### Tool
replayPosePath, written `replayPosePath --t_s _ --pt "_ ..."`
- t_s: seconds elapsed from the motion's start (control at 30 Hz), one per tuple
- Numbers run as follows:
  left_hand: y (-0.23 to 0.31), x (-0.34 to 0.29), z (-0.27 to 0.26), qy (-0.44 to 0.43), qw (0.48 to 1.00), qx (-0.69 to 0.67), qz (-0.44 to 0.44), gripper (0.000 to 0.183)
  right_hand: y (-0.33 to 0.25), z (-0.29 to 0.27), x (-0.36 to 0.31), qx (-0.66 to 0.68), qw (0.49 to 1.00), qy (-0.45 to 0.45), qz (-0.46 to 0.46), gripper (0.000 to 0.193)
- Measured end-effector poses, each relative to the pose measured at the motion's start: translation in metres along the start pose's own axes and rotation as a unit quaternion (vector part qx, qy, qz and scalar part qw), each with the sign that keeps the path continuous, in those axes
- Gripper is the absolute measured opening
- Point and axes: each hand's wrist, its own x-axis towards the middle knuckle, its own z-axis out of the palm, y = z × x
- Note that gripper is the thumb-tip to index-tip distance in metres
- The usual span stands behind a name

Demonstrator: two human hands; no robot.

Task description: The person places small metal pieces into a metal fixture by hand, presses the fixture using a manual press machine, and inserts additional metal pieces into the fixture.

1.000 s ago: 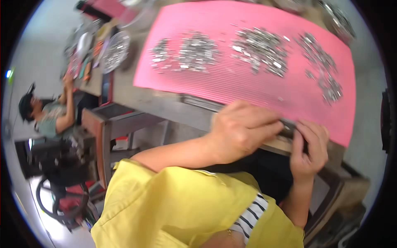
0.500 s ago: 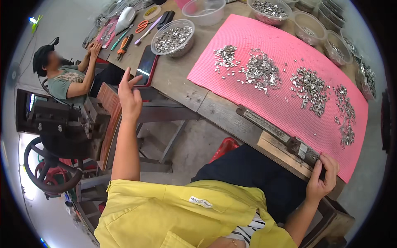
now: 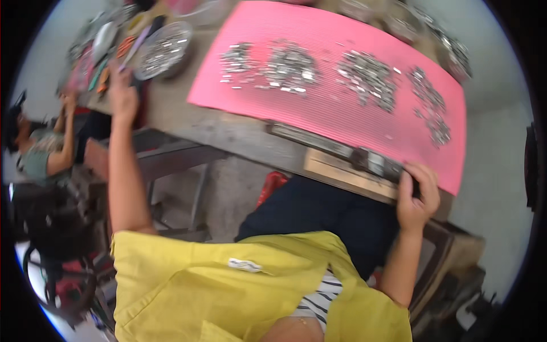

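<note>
My left hand (image 3: 123, 97) reaches out over the left part of the workbench (image 3: 188, 128), blurred, with fingers stretched and nothing seen in them. Near its fingertips lie a purple-handled brush (image 3: 132, 51) and orange-handled pliers (image 3: 103, 80). My right hand (image 3: 419, 196) is curled with thumb and fingers around the right end of a long dark metal bar (image 3: 319, 142) along the bench's front edge. A block-like clamp sits on the bar. Beyond it, a pink textured mat (image 3: 336, 122) carries several piles of small silvery metal pieces (image 3: 290, 65).
A clear tub (image 3: 165, 51) of metal pieces stands left of the mat; more tubs (image 3: 404, 23) line its far edge. A wooden block (image 3: 347, 174) lies under the bar. Another person (image 3: 48, 148) works at the far left, near a dark machine (image 3: 48, 216).
The whole view has shifted, so the bench appears further left and higher. My left hand has moved toward the tools at the back left. My right hand stays at the bar's end.
</note>
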Motion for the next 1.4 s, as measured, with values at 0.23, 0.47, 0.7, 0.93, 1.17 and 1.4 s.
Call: replayPosePath --t_s 0.23,0.47,0.7,0.93,1.17,1.4 --pt "0.146 -0.036 0.008 0.127 0.983 -0.128 0.046 0.066 0.000 0.003 -0.002 0.071 0.997 0.020 0.028 0.019" --pt "0.308 -0.080 0.047 -0.035 0.967 -0.095 0.234 0.034 -0.008 -0.011 -0.013 -0.039 0.999 0.018 -0.017 0.024" --pt "0.387 -0.094 0.072 -0.157 0.936 -0.136 0.283 0.029 -0.025 0.002 -0.026 -0.114 0.993 -0.009 -0.015 0.016" --pt "0.415 -0.113 0.092 -0.259 0.895 -0.218 0.290 0.028 -0.029 0.007 -0.026 -0.126 0.992 -0.016 0.002 0.019" --pt "0.426 -0.121 0.105 -0.283 0.885 -0.207 0.307 0.023 -0.030 0.016 -0.025 -0.118 0.993 -0.018 0.015 0.018" --pt "0.432 -0.117 0.114 -0.272 0.858 -0.151 0.409 0.018 -0.026 0.011 -0.027 -0.133 0.991 -0.001 0.010 0.014"
